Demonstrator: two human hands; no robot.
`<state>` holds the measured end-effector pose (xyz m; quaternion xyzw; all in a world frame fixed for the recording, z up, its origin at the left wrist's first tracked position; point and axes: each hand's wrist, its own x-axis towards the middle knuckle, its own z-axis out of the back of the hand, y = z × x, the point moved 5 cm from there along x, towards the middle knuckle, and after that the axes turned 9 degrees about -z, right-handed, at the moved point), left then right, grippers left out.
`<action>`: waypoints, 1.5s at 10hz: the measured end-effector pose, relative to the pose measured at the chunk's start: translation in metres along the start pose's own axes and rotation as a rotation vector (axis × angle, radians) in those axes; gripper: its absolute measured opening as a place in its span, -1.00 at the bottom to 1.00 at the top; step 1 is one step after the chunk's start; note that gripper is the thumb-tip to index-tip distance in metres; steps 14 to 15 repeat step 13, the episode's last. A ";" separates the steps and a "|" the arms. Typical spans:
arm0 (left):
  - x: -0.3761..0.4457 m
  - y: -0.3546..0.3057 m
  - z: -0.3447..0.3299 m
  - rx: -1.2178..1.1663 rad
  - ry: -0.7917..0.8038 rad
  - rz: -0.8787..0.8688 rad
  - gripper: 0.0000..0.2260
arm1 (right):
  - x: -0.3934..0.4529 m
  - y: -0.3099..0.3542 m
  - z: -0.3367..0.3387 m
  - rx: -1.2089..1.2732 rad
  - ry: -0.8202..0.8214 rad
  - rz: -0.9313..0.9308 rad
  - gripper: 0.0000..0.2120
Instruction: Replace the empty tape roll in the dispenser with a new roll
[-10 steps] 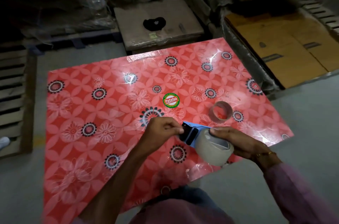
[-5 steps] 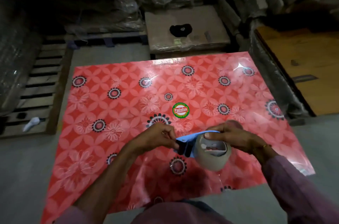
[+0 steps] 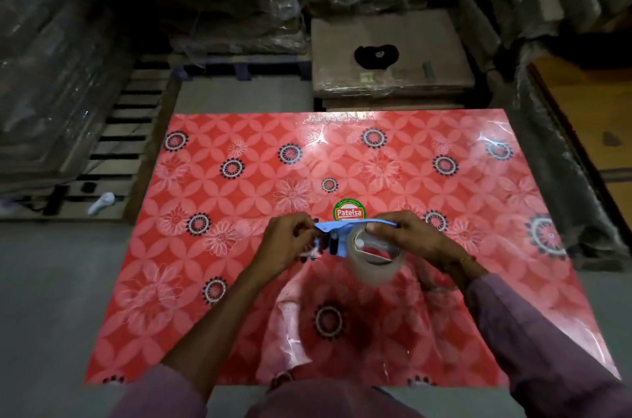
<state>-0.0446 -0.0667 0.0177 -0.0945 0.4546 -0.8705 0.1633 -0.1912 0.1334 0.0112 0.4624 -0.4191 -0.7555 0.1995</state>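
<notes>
A blue tape dispenser is held above the red flowered sheet, near its middle. A full roll of clear tape sits on the dispenser's hub, its open side facing up. My right hand grips the dispenser's body over the roll. My left hand pinches the dispenser's front end by the black roller, fingers closed there. An empty cardboard core lies on the sheet, mostly hidden under my right wrist.
The sheet carries a round green "Patelsa" sticker. Behind it stands a wrapped cardboard stack with a black object on top. A wooden pallet lies to the left, brown cartons to the right, grey floor around.
The view swung so the sheet sits square and centred. Both hands turned the dispenser so the roll's open side faces up. The empty core, earlier in plain view, is now mostly hidden under my right wrist.
</notes>
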 end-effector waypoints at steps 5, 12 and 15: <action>0.024 0.035 -0.025 -0.020 -0.066 0.226 -0.89 | 0.041 -0.019 -0.001 -0.302 -0.192 0.059 -0.84; 0.033 0.025 0.000 0.148 -0.070 0.140 -0.69 | 0.036 -0.001 -0.001 -0.391 -0.361 0.011 -0.69; 0.041 0.014 0.013 0.190 -0.136 0.100 -0.67 | 0.034 0.019 0.005 -0.428 -0.448 0.067 -0.60</action>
